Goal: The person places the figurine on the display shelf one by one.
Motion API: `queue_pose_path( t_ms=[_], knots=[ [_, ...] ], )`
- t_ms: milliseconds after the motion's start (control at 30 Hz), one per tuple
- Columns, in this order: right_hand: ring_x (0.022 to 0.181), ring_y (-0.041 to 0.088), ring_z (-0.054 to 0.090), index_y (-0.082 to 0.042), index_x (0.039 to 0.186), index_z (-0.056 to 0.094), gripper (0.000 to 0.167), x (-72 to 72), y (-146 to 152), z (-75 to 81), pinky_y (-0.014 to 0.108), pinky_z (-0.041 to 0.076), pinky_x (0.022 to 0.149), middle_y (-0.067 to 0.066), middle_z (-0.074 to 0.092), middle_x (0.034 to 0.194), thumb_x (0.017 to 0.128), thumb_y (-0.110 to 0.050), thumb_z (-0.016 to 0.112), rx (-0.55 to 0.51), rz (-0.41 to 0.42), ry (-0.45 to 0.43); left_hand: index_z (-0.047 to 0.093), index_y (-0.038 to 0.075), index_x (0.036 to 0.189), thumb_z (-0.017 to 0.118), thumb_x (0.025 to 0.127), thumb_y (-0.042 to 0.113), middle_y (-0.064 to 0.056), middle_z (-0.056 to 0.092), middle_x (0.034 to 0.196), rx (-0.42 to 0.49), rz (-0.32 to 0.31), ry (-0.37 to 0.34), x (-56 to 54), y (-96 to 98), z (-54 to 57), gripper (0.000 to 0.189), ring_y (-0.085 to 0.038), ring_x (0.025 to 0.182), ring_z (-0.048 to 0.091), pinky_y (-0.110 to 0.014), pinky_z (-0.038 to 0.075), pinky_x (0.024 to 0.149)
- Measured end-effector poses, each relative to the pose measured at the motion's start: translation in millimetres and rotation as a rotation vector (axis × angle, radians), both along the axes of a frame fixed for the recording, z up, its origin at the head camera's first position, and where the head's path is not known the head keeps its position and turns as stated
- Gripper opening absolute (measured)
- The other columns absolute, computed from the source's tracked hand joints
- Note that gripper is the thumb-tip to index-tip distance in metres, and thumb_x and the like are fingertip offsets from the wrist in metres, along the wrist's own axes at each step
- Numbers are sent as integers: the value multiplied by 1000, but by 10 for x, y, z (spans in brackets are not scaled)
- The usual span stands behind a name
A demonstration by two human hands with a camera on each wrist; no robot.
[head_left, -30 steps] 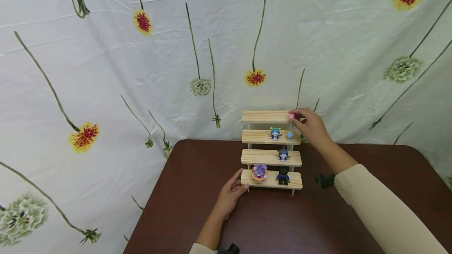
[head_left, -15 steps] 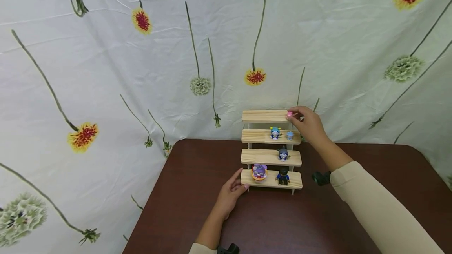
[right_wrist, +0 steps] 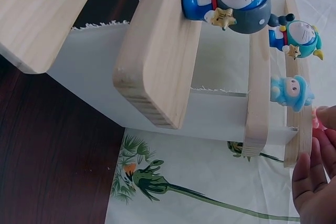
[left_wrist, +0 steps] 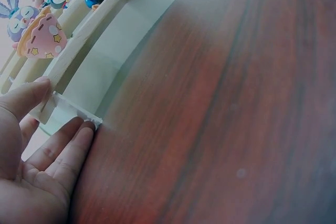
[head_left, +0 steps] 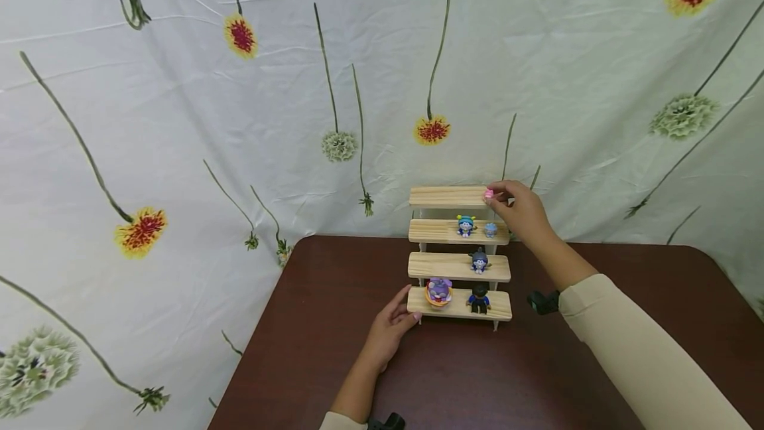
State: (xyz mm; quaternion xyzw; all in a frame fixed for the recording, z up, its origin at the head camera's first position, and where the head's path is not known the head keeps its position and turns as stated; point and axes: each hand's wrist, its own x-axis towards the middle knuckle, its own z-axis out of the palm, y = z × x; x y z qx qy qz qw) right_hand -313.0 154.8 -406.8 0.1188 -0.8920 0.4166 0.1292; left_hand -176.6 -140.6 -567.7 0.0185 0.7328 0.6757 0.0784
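Note:
A four-tier wooden display stand (head_left: 444, 196) with pale side supports stands on the table. At its top tier's right end, my right hand (head_left: 522, 208) pinches a small pink figurine (head_left: 488, 194) between thumb and fingers; the right wrist view shows only a sliver of it. My left hand (head_left: 383, 337) grips the left end of the bottom tier, thumb on the wood and fingertips by the support. That tier holds a purple rabbit figure (left_wrist: 22, 17) in a pink cup and a dark-haired toy figure (head_left: 479, 299). Above sit a dark-hooded cat figurine (right_wrist: 247, 3), a teal-hooded one (right_wrist: 302, 35) and a light blue figurine (right_wrist: 291, 92).
The dark reddish-brown table (head_left: 322, 350) extends around the stand. Behind it hangs a pale cloth (head_left: 268, 98) printed with flowers. A small black device (head_left: 544, 302) is at the right wrist and another (head_left: 388, 422) at the left.
My right hand has shifted slightly left along the top tier with the pink figurine. My left hand stays at the bottom tier's end; the other figures have not moved.

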Motion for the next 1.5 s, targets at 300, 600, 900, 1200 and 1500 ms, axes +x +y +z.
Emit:
queue_pose_path(
  t_ms=[300,600,900,1200,1500],
  knots=[
    [111,35,60,0,136,58,38,20,18,2,51,51,94,20,61,123,101,-16,62,-26,25,-28,40,24,156,72,95,26,-16,69,125,11,4,-5,-9,15,-2,70,-17,104,68,-21,51,92],
    [118,37,58,-2,139,55,42,48,62,-7,53,50,96,21,57,133,102,-22,62,-27,13,-9,38,20,158,70,97,22,-21,68,127,16,-15,28,-10,3,-3,68,-22,108,69,-20,51,91],
    [114,38,58,3,139,52,44,128,126,-65,50,50,90,24,52,134,102,-18,62,-80,-28,73,38,29,157,69,96,28,-16,69,127,5,0,3,-32,-2,-14,68,-21,112,69,-30,51,99],
    [116,37,56,-2,143,51,43,273,267,-53,51,46,95,21,52,134,104,-20,58,-121,-49,84,33,16,159,65,100,26,-23,63,132,81,53,-3,-47,17,-25,68,-25,117,67,-38,55,99],
    [110,12,55,-5,136,59,37,447,426,-57,25,44,89,13,58,126,105,-25,55,-146,-86,134,40,5,155,57,104,20,-24,61,139,78,202,68,-62,23,86,55,-30,125,63,-41,53,102]
  ],
)
